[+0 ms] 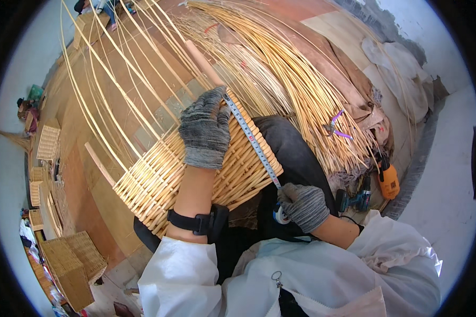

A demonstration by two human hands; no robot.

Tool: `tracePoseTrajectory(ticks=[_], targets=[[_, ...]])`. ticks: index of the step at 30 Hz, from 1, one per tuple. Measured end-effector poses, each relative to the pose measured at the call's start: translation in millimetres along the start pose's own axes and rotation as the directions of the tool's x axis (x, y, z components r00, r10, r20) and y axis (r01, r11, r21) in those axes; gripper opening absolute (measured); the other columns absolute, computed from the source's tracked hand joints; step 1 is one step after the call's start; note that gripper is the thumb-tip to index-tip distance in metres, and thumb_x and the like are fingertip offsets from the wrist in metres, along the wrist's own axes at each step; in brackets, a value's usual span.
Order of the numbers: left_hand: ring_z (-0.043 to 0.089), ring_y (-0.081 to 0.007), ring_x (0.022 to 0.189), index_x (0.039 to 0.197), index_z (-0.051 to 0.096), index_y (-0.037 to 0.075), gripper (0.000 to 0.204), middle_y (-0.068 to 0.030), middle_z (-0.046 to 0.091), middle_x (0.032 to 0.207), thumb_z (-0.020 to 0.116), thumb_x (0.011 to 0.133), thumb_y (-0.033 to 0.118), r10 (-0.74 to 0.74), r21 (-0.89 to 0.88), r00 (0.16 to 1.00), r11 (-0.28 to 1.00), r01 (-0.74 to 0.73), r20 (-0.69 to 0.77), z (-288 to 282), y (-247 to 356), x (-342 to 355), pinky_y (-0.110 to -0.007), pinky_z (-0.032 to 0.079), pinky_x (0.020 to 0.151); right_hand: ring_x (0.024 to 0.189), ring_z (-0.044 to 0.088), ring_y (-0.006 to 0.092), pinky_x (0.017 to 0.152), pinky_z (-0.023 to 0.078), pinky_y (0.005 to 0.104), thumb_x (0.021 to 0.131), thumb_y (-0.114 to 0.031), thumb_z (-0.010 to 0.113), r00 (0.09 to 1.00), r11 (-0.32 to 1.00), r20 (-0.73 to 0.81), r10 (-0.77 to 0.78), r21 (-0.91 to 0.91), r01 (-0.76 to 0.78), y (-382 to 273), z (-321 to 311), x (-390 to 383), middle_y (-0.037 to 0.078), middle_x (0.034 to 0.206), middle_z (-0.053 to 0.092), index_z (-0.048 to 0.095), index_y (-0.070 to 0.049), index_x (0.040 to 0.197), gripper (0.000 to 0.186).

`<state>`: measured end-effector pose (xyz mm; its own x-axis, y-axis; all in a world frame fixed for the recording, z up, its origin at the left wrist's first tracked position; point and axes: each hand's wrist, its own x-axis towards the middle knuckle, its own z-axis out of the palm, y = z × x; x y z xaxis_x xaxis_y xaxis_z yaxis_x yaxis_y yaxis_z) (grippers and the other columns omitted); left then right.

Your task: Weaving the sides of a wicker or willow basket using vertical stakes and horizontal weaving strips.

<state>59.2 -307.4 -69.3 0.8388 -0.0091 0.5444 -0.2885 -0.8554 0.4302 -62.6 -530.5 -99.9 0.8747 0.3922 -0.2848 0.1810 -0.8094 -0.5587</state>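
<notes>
Across the person's lap, beneath the left hand (206, 129), lies a flat panel of tightly woven, honey-coloured wicker rods (158, 179). The left hand, in a grey knitted glove, has its fingers curled, holding the end of a pale, narrow measuring tape blade (253, 140) at the panel's far edge. The blade runs taut along the panel's right side, down to the right hand (307, 206), which wears a matching glove and is closed around the rounded tape case (281, 214); the case is mostly covered by the fingers, so its full shape is hard to make out. Just beyond the left hand a thick, smooth wooden rod (203, 63) sticks out of the panel, and a second pale wooden rod (99, 164) juts out to that hand's left. Between them long, thin, unwoven stakes (137, 100) fan away from the left hand. Beyond the right hand a large sheaf of yellowish rods (301, 79) is spread on the floor, with purple-handled cutters (339, 127) lying on it. To the right of the right hand are a teal-and-black drill (359, 199) and an orange power tool (388, 179).
</notes>
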Motion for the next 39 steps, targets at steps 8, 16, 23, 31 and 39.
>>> tracePoseTrajectory(ticks=[8, 16, 23, 31, 39], targets=[[0.06, -0.0292, 0.095, 0.11, 0.061, 0.009, 0.03, -0.0112, 0.063, 0.106, 0.06, 0.081, 0.013, -0.036, -0.014, 0.999, 0.999, 0.036, 0.027, 4.0, -0.4, -1.0, -0.038, 0.045, 0.087, 0.071, 0.063, 0.0267, 0.062, 0.049, 0.036, 0.085, -0.028, 0.055, 0.999, 0.999, -0.028, -0.033, -0.033, 0.032, 5.9, 4.9, 5.4, 0.012, 0.077, 0.063, 0.06, -0.007, 0.088, 0.022], [0.061, -0.0291, 0.091, 0.124, 0.052, 0.013, 0.05, -0.0107, 0.064, 0.105, 0.067, 0.076, 0.02, -0.011, 0.197, 0.998, 0.98, 0.022, -0.055, 4.6, -0.8, -4.3, -0.039, 0.046, 0.085, 0.069, 0.063, 0.0229, 0.062, 0.049, 0.0339, 0.085, -0.016, 0.058, 0.989, 0.825, -0.144, 0.03, 0.562, 0.057, 14.8, 5.1, 11.0, 0.012, 0.072, 0.061, 0.06, -0.002, 0.088, 0.013], [0.06, -0.0312, 0.09, 0.127, 0.043, 0.003, 0.064, -0.0113, 0.064, 0.103, 0.069, 0.074, 0.027, -0.111, 0.15, 0.989, 0.984, 0.096, 0.095, 0.3, 6.0, -0.1, -0.04, 0.044, 0.084, 0.057, 0.055, 0.0116, 0.054, 0.045, 0.0244, 0.089, -0.023, 0.055, 0.997, 0.427, -0.074, -0.016, 0.901, 0.074, 16.7, -65.1, 79.7, 0.005, 0.064, 0.058, 0.059, -0.003, 0.076, 0.024], [0.06, -0.0312, 0.09, 0.123, 0.048, 0.001, 0.053, -0.013, 0.063, 0.102, 0.066, 0.076, 0.017, -0.035, 0.123, 0.999, 0.992, 0.029, 0.041, -3.2, 7.2, 3.3, -0.041, 0.044, 0.083, 0.063, 0.057, 0.0139, 0.062, 0.046, 0.0263, 0.086, -0.015, 0.058, 0.984, 0.547, -0.064, -0.169, 0.824, 0.147, -2.8, -69.9, 116.0, 0.008, 0.072, 0.06, 0.065, 0.001, 0.087, 0.018], [0.06, -0.0311, 0.09, 0.124, 0.047, 0.001, 0.053, -0.0138, 0.063, 0.104, 0.066, 0.075, 0.012, -0.053, 0.132, 0.997, 0.99, 0.045, 0.054, 2.0, 7.4, -2.5, -0.04, 0.045, 0.083, 0.057, 0.06, 0.025, 0.056, 0.049, 0.0346, 0.085, -0.031, 0.057, 0.96, 0.957, -0.236, -0.148, 0.209, 0.199, -3.4, -50.4, 111.6, 0.013, 0.06, 0.059, 0.066, -0.007, 0.08, 0.026]])
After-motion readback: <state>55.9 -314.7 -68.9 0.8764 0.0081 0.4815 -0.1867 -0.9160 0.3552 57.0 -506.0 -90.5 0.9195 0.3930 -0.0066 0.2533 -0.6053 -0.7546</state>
